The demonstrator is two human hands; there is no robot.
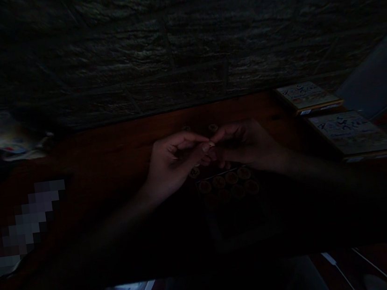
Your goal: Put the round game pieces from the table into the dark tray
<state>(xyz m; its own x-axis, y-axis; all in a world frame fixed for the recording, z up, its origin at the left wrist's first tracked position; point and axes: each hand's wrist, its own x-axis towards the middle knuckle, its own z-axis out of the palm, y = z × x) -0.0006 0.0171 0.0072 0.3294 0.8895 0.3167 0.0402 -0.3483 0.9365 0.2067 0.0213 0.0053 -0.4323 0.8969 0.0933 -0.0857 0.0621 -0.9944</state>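
Note:
My left hand [174, 159] and my right hand [246, 143] meet fingertip to fingertip over the table. Between them is a small pale round piece [211, 143], which looks like a xiangqi piece; both hands pinch it, though the fingers cover most of it. Just below my hands, rows of round xiangqi pieces [232, 177] with red or dark marks lie in a shallow square box [213, 229]. One loose piece [194, 171] sits beneath my left hand, and another [213, 127] is beyond the fingertips. The picture is very dark.
Two flat boxes with writing on their lids, a nearer one [356, 133] and a farther one [309, 95], lie at the right of the wooden table [108, 143]. A plastic bag [14, 138] stands at the left. A stone-like wall [180, 38] rises behind.

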